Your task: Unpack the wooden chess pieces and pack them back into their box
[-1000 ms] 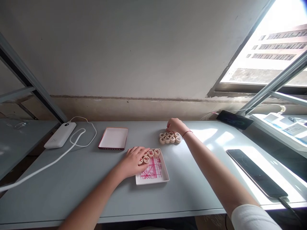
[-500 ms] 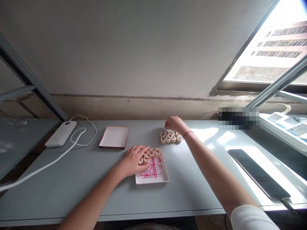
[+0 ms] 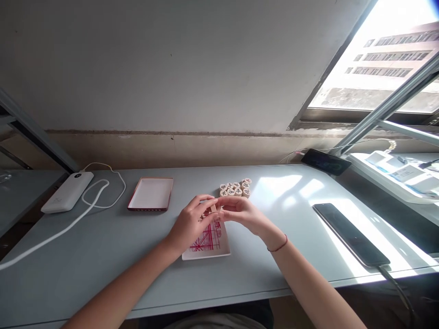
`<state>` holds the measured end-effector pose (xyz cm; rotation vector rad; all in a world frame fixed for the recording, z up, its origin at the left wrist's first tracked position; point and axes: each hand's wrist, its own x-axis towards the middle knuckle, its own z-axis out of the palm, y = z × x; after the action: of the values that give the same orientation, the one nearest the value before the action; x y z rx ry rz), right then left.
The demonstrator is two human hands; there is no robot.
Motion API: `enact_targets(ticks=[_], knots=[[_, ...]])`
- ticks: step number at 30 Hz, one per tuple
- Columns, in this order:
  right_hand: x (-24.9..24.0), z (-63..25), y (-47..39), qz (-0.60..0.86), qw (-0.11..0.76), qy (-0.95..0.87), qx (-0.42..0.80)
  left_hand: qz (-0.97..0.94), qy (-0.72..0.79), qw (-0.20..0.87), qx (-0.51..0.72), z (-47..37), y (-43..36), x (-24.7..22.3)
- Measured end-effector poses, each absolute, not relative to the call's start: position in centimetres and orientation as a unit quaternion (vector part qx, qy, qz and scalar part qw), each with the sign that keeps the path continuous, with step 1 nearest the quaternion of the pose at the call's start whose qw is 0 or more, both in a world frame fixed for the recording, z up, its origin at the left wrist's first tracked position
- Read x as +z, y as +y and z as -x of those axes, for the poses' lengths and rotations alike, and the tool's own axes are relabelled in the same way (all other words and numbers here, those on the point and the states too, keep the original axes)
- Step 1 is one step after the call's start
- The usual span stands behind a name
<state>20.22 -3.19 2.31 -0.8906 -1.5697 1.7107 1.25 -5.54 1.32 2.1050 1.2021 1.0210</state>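
1. Watching from a distance, I counted one white power bank at far left; its white cable ran out of view.
2. One shallow lid lay open beyond the left arm.
3. The left hand, spread over the tray's pieces half a second earlier, was now arched and half open around them, thumb and fingers reaching toward the right hand.
4. One tray with a pink-lined sheet sat beneath both hands, its far side covered. Five pieces had shown there before; now I could not count them. One wooden piece showed edge-on between the fingertips; I could not tell which hand held it.
5. Nine loose pieces stood grouped behind the tray, one red-marked, the nearest partly hidden.
6. The right hand had come from behind that group to the tray, thumb and fingers nearly pinched; any grip was unclear.
7. Two dark devices lay rightward: one phone, one leaning slab.
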Motion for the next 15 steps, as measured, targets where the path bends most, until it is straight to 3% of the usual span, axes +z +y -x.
enact_targets(ticks=[5, 10, 15], knots=[[1.6, -20.9, -2.9, 0.385, 0.336, -0.53, 0.677, -0.738, 0.477, 0.278, 0.388, -0.7, -6.0, 1.1], [1.5, -22.0, -2.5, 0.445, 0.399, -0.492, 0.633, -0.828, 0.459, 0.165, 0.276, -0.2, -6.3, 0.8], [1.4, -22.0, -2.7, 0.419, 0.366, -0.531, 0.639, -0.869, 0.439, 0.098, 0.207, 0.0, -6.1, 0.2]])
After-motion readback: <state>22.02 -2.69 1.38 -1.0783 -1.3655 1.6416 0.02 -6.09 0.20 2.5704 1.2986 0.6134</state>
